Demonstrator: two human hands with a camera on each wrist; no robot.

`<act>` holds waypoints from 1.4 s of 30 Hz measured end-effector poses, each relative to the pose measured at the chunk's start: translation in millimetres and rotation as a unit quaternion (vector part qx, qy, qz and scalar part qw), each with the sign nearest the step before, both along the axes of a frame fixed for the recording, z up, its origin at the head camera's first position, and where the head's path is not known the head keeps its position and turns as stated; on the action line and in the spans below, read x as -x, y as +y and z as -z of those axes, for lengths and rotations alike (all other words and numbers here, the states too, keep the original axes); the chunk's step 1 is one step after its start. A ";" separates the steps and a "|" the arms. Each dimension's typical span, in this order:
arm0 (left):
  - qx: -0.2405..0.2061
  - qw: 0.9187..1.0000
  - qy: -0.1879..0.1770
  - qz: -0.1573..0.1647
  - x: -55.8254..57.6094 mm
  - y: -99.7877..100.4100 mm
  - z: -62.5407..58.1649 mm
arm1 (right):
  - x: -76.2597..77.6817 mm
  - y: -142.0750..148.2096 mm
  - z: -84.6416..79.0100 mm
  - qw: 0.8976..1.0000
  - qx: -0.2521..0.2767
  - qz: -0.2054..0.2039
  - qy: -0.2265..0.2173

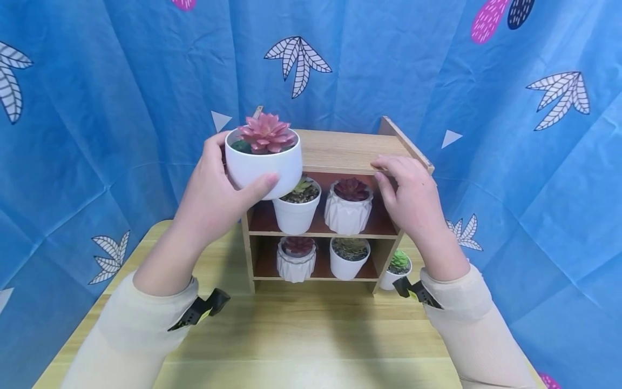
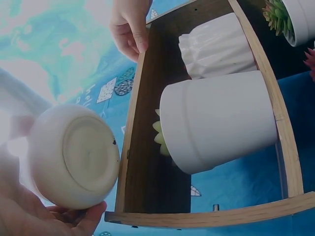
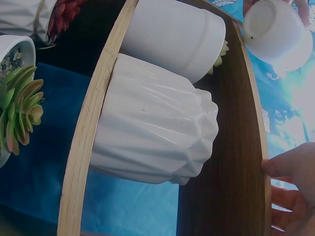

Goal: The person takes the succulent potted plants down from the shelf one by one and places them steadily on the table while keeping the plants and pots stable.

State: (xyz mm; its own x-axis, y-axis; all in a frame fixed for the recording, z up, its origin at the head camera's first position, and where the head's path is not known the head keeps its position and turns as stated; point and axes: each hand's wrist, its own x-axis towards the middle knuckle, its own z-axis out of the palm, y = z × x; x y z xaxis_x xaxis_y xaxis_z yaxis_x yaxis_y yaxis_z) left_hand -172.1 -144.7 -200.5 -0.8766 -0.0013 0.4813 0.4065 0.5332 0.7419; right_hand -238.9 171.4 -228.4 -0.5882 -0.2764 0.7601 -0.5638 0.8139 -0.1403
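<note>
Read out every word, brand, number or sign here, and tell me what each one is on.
No text can be read with certainty.
Blue curtain: pale marks in the left wrist view may be lettering, too blurred to read.
Black wrist straps: yellow patches, too small to tell whether they carry text.
White pot in the left hand: no readable label.
Wooden shelf: no readable text.

A shelf unit (image 1: 347, 148) stands on a table (image 1: 301, 346) before a curtain (image 1: 379, 70), two potted plants (image 1: 297, 217) side by side in its upper compartment, two more (image 1: 296, 266) in the lower, another plant (image 1: 391, 279) to its right; the left hand's pot (image 1: 262, 168) is before its top left.
</note>
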 end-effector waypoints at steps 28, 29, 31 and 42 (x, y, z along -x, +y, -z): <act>0.007 1.000 -0.019 0.006 -7.7 -22.5 21.7 | -1.5 -0.8 -1.7 1.000 0.000 0.003 0.002; 0.006 1.000 -0.018 0.007 -7.9 -22.7 22.3 | -1.5 -0.6 -1.6 1.000 -0.001 0.003 0.003; 0.006 1.000 -0.018 0.005 -8.4 -23.1 23.6 | -1.5 -0.2 -1.5 1.000 -0.002 0.003 0.005; 0.012 0.999 -0.035 0.001 -10.5 -27.2 32.8 | -1.7 -0.4 -1.5 1.000 0.007 -0.002 0.002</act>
State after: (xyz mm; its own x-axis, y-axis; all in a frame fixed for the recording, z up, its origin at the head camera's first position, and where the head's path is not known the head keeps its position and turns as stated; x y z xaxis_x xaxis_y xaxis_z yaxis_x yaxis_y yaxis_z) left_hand -161.6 -171.9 -233.3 -0.9082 0.0109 0.4184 0.3549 0.5500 0.7560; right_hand -237.2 171.0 -226.9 -0.5846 -0.2690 0.7655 -0.5678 0.8096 -0.1492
